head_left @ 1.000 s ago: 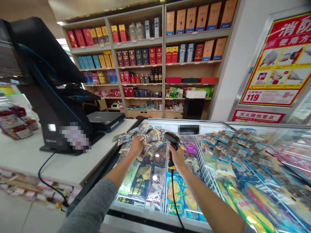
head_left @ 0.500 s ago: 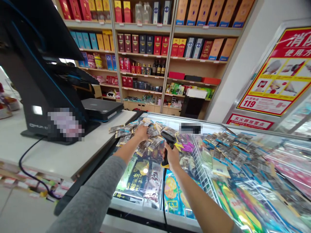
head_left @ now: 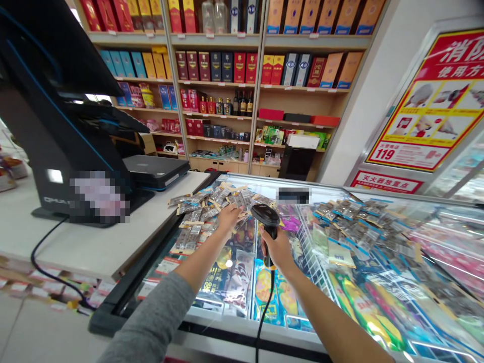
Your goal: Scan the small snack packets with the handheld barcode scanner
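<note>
My right hand [head_left: 282, 248] is closed around the handle of a black barcode scanner [head_left: 266, 216]. Its head tilts over the glass, and a black cable [head_left: 265, 307] runs down from it. Left of the scanner, my left hand [head_left: 228, 219] has its fingers pinched at the edge of a small clear packet [head_left: 245, 216], partly covered by the fingers. Around that hand, many similar packets [head_left: 212, 206] with tan and blue ends lie in a loose heap on the glass top of a chest freezer [head_left: 223, 320].
Another heap of packets [head_left: 351, 222] lies on the right of the glass. At left, a black checkout terminal [head_left: 75, 151] stands on a white counter [head_left: 151, 222]. Shelves of boxed bottles [head_left: 215, 68] line the back, with a red fire notice [head_left: 416, 111] at right.
My left hand has moved right, closer to the scanner. The scanner has shifted slightly right and down, its head turned more to the front. The camera view has swung a little.
</note>
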Action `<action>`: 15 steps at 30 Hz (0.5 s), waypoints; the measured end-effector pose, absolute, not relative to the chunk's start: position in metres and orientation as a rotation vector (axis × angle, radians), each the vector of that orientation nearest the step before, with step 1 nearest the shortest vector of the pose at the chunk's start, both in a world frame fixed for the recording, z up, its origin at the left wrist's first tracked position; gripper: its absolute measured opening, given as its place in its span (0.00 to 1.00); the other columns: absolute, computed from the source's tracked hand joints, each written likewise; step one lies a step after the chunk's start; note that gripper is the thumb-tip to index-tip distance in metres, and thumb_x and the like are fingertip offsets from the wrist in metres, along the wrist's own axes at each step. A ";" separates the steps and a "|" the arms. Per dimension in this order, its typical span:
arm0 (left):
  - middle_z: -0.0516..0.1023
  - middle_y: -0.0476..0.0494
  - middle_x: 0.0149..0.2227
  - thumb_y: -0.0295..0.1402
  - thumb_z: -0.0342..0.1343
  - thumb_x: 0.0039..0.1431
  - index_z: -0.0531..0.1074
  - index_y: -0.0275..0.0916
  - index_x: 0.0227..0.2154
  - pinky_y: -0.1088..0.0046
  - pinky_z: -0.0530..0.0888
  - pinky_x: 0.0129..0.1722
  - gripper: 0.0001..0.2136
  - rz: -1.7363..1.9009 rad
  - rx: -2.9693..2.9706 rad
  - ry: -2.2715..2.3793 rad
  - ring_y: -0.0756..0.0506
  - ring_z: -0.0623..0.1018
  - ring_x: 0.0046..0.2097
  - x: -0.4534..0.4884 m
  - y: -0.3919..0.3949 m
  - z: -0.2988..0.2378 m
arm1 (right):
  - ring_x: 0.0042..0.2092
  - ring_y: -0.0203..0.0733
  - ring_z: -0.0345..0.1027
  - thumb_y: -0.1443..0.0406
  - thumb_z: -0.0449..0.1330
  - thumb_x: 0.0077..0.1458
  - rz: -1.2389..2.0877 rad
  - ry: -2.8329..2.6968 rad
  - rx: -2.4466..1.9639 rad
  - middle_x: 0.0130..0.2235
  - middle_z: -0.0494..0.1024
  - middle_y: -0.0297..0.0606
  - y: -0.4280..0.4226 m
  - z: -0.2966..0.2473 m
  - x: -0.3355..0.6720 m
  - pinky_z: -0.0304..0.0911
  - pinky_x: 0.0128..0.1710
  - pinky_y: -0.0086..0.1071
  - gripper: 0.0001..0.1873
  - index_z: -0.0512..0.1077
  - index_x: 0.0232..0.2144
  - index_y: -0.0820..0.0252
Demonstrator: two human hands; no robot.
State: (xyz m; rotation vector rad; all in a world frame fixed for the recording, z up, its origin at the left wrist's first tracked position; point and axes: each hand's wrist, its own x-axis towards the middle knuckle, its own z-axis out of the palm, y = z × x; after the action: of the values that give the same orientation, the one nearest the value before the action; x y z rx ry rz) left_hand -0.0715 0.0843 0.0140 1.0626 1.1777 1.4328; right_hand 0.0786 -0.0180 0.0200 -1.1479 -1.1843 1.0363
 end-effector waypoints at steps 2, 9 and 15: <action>0.64 0.55 0.17 0.40 0.66 0.42 0.63 0.38 0.18 0.62 0.78 0.39 0.16 1.469 1.009 1.088 0.49 0.74 0.27 -0.062 0.075 -0.001 | 0.13 0.36 0.57 0.48 0.61 0.49 1.014 -1.230 -1.200 0.13 0.65 0.25 -0.030 0.016 0.090 0.53 0.14 0.29 0.20 0.65 0.30 0.57; 0.61 0.57 0.17 0.38 0.68 0.38 0.62 0.40 0.19 0.64 0.80 0.36 0.17 1.577 0.994 1.006 0.49 0.74 0.28 -0.057 0.067 -0.022 | 0.14 0.38 0.58 0.51 0.57 0.53 0.905 -1.470 -1.409 0.13 0.63 0.26 -0.056 0.006 0.108 0.54 0.19 0.31 0.16 0.68 0.32 0.59; 0.62 0.59 0.17 0.39 0.68 0.37 0.60 0.40 0.19 0.64 0.81 0.34 0.19 1.564 1.002 1.029 0.53 0.70 0.23 -0.057 0.066 -0.021 | 0.18 0.40 0.62 0.52 0.56 0.54 0.848 -1.520 -1.445 0.15 0.67 0.30 -0.057 0.010 0.109 0.56 0.21 0.31 0.18 0.71 0.36 0.61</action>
State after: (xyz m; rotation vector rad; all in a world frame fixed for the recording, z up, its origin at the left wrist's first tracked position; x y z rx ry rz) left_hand -0.0566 0.0657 -0.0210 1.0024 1.0287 1.5639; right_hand 0.1088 -0.0573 0.0100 -1.4448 -1.5197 0.8484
